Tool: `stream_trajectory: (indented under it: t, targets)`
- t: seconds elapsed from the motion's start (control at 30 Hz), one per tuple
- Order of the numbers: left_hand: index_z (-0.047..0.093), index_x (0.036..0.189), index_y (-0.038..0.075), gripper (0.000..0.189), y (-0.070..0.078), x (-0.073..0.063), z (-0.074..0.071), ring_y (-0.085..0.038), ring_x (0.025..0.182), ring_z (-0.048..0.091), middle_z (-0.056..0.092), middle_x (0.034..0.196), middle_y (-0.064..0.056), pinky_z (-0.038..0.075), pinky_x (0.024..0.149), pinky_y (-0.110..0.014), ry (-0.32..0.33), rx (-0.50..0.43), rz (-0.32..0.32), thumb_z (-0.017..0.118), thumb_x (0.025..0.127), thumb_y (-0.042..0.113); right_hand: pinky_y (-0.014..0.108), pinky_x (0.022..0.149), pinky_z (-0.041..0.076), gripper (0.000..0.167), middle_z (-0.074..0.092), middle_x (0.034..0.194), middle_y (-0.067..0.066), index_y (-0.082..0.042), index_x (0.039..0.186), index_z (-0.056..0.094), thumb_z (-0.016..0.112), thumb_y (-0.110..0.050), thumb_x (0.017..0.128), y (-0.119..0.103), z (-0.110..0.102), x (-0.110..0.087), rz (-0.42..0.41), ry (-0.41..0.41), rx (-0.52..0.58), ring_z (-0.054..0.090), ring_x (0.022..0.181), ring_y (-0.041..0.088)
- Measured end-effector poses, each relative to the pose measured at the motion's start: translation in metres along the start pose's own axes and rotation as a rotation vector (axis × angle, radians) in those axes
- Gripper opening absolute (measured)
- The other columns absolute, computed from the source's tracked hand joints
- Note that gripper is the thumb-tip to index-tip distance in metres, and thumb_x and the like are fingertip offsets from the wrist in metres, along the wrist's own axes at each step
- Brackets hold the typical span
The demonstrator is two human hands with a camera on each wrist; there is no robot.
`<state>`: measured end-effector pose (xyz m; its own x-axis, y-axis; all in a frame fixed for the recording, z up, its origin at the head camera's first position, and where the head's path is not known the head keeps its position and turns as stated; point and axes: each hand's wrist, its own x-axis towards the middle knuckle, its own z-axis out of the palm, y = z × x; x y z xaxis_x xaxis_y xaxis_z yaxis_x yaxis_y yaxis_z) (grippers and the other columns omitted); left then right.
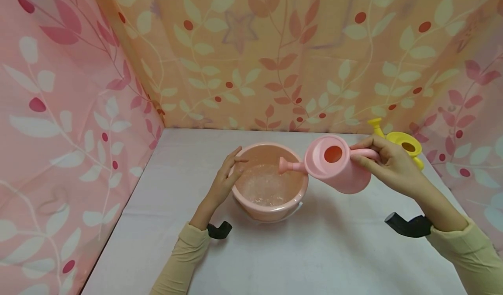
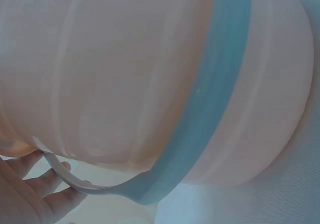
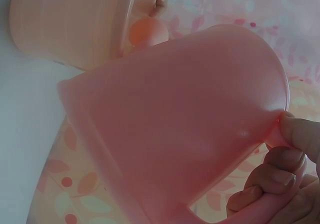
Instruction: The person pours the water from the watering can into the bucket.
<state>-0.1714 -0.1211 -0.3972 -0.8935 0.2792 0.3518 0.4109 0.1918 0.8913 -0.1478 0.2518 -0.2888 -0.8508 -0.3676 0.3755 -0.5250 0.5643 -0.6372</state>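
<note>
A pink bucket (image 1: 271, 207) with bubbly water (image 1: 264, 188) in it stands on the table. My left hand (image 1: 224, 181) lies at the bucket's left rim, fingers extended; in the left wrist view its fingertips (image 2: 60, 201) are by the bucket's pale handle (image 2: 170, 174). With my right hand (image 1: 393, 166) I grip the handle (image 3: 260, 206) of a pink watering can (image 1: 349, 179), fingers curled round it. The can is tilted toward the left, its spout (image 1: 288, 166) over the bucket's right rim. No stream shows from the spout.
Behind my right hand, at the table's back right, stands a yellow watering can (image 1: 397, 137). Floral cloth (image 1: 243, 67) hangs along the back and both sides. A white cover (image 1: 157, 234) lies over the table. Each wrist wears a black mount (image 1: 408, 225).
</note>
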Motion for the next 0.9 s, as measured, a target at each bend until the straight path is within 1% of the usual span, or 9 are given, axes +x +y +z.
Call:
stream_trajectory:
  t: [0.27, 0.5, 0.67, 0.9]
  targets:
    - [0.052, 0.118, -0.007, 0.027, -0.0007, 0.0002, -0.0003, -0.036, 0.14, 0.014, 0.023, 0.151, -0.016, 0.014, 0.108, -0.059, -0.005, 0.0, 0.003, 0.044, 0.094, 0.003, 0.015, 0.063, 0.051, 0.029, 0.063, 0.091, -0.009, -0.008, 0.105, 0.059, 0.068, 0.003, 0.08, 0.002, 0.0003, 0.0006, 0.009, 0.01, -0.019, 0.057, 0.074, 0.006]
    - [0.052, 0.119, -0.007, 0.028, -0.0006, 0.0, 0.0003, -0.032, 0.141, 0.015, 0.023, 0.151, -0.015, 0.013, 0.109, -0.057, -0.003, -0.005, -0.002, 0.044, 0.095, 0.004, 0.015, 0.062, 0.051, 0.029, 0.062, 0.091, -0.009, -0.008, 0.105, 0.059, 0.068, 0.003, 0.08, 0.0018, 0.0001, 0.0008, 0.012, 0.009, -0.028, 0.057, 0.074, 0.006]
    - [0.052, 0.119, -0.007, 0.028, -0.0015, 0.0001, 0.0001, -0.03, 0.141, 0.015, 0.023, 0.151, -0.013, 0.015, 0.11, -0.056, -0.006, -0.006, -0.01, 0.044, 0.095, 0.005, 0.014, 0.063, 0.051, 0.029, 0.062, 0.091, -0.008, -0.008, 0.105, 0.059, 0.067, 0.003, 0.08, 0.0015, -0.0002, 0.0009, 0.0, 0.004, -0.017, 0.057, 0.075, 0.006]
    - [0.052, 0.118, -0.008, 0.028, -0.0002, -0.0001, 0.0001, -0.033, 0.141, 0.015, 0.023, 0.151, -0.015, 0.013, 0.11, -0.057, -0.005, -0.001, -0.008, 0.045, 0.095, 0.005, 0.015, 0.062, 0.051, 0.026, 0.062, 0.09, -0.006, -0.008, 0.103, 0.058, 0.066, 0.003, 0.081, -0.0004, -0.0008, 0.0017, -0.013, -0.009, -0.022, 0.056, 0.073, 0.006]
